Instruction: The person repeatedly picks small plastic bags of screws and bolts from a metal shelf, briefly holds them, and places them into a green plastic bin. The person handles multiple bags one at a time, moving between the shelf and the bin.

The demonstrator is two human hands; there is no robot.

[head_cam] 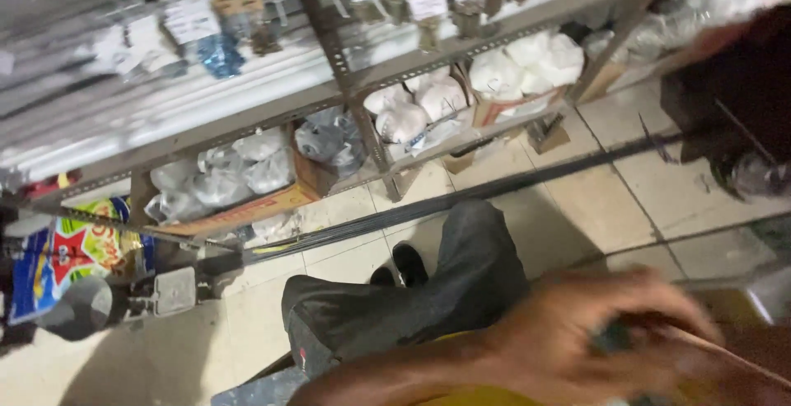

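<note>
While the picture is smeared with motion, one hand [606, 336] shows at the bottom right, fingers curled around a small dark thing [614, 338] too blurred to name; which hand it is I cannot tell, and no other shows. Left of the hand lies a leg in grey trousers [428, 291] over pale floor tiles [610, 200]. Beyond the hand, a long dark rod [494, 187] crosses the floor before a metal shelf [354, 84] of white bags [527, 64]. Moving this fast, the grip could slip.
</note>
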